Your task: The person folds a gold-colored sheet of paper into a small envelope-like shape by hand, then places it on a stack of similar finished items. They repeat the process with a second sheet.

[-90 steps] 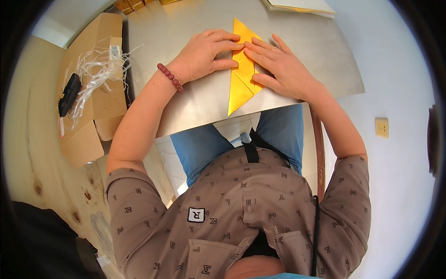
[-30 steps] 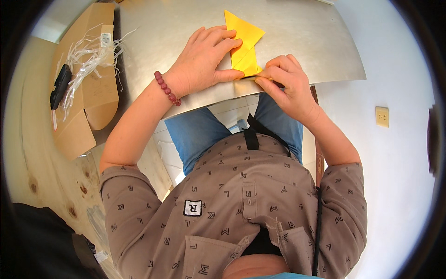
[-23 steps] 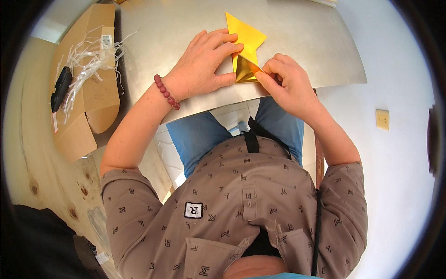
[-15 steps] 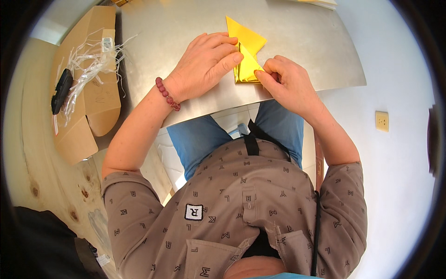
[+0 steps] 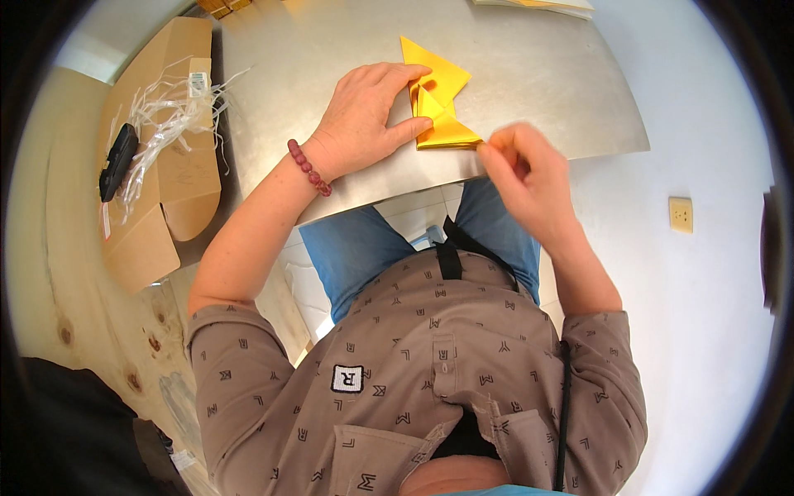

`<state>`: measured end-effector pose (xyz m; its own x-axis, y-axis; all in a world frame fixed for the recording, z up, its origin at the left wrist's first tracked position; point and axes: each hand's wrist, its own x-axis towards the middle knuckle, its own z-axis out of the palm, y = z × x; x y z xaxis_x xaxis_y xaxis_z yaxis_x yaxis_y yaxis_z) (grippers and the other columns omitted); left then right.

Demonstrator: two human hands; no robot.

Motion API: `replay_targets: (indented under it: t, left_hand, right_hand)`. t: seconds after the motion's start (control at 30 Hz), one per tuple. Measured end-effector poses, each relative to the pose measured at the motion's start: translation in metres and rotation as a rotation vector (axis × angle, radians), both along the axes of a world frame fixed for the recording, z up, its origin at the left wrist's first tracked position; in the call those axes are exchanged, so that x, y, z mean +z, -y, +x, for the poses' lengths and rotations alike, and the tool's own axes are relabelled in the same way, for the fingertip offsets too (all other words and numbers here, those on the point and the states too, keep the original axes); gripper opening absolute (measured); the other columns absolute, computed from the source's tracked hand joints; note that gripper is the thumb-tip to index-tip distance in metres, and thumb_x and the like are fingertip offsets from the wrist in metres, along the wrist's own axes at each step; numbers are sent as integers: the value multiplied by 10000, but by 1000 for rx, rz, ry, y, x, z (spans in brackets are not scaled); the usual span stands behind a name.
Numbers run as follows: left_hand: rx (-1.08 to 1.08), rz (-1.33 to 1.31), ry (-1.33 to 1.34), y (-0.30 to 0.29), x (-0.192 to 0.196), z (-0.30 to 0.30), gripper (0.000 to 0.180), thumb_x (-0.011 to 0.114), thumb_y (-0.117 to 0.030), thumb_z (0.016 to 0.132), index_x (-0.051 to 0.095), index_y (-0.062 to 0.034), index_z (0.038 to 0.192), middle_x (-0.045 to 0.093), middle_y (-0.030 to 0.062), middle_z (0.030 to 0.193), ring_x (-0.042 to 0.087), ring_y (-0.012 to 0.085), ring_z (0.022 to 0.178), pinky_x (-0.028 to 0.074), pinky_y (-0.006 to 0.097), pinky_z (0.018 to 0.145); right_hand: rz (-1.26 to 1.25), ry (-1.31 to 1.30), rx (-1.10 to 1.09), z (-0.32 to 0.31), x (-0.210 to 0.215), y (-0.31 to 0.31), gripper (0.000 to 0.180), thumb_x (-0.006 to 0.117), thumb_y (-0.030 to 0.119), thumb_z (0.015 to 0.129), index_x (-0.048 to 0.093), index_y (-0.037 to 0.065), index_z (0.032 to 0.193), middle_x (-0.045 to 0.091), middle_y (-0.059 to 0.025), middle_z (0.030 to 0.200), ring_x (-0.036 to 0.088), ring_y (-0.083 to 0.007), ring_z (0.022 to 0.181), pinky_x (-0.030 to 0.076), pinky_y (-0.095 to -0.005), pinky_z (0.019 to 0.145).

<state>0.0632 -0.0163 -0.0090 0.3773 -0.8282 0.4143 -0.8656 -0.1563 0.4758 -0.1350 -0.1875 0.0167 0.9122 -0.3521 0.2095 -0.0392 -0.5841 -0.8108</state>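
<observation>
A folded piece of yellow paper (image 5: 447, 81) lies near the front edge of the metal table, with pointed corners at its far end and another reaching right. My left hand (image 5: 368, 120) holds it down from the left, index finger on the upper part and thumb on the lower layers. Between them, creased layers show. At the lower right corner of the paper, my right hand (image 5: 527, 169) pinches the tip between thumb and forefinger, its other fingers curled in. A dark red bead bracelet (image 5: 308, 168) circles my left wrist.
Left of the metal table (image 5: 289, 58) lies an opened cardboard box (image 5: 186, 165), with white plastic strips (image 5: 161, 136) and a black handheld object (image 5: 120, 163) on it. Sheets of paper (image 5: 546, 7) rest at the far right edge. A wall socket (image 5: 681, 215) is at right.
My right hand has moved right, and the pinched yellow corner now points further out to the right. My left thumb has slid lower and apart from the index finger, uncovering the middle folds.
</observation>
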Motion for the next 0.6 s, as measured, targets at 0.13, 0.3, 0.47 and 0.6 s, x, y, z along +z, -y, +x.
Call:
replay_targets:
  t: [0.13,0.3,0.47,0.6]
  left_hand:
    - [-6,60,105,-1,0,-5,446,730,-297,915,643,-107,1309,618,133,1330,543,338,1251,392,442,1100]
    - [76,74,87,-9,3,-42,418,715,-300,907,656,-91,1265,625,119,1298,548,316,1221,356,467,1111]
    - [149,67,120,-17,5,-87,464,739,-302,897,626,-89,1294,619,109,1290,541,311,1224,330,502,1107]
    - [204,0,93,-15,7,-99,575,764,-277,886,559,-53,1374,611,135,1293,534,306,1232,368,473,1084]
  right_hand:
    - [518,-225,126,-29,-24,-22,130,703,130,979,630,28,943,550,55,765,455,-32,676,393,-215,597]
    - [981,-170,73,-30,-55,-32,261,653,253,1035,674,1,1101,677,-41,895,628,-107,779,529,-273,709]
    - [1126,-86,5,-34,-61,-40,302,662,251,1029,660,-11,1179,723,-84,983,702,-149,869,573,-299,772]
    - [1062,-22,48,-32,-57,-35,275,670,213,1021,666,-7,1186,731,-70,1016,706,-126,866,573,-278,767]
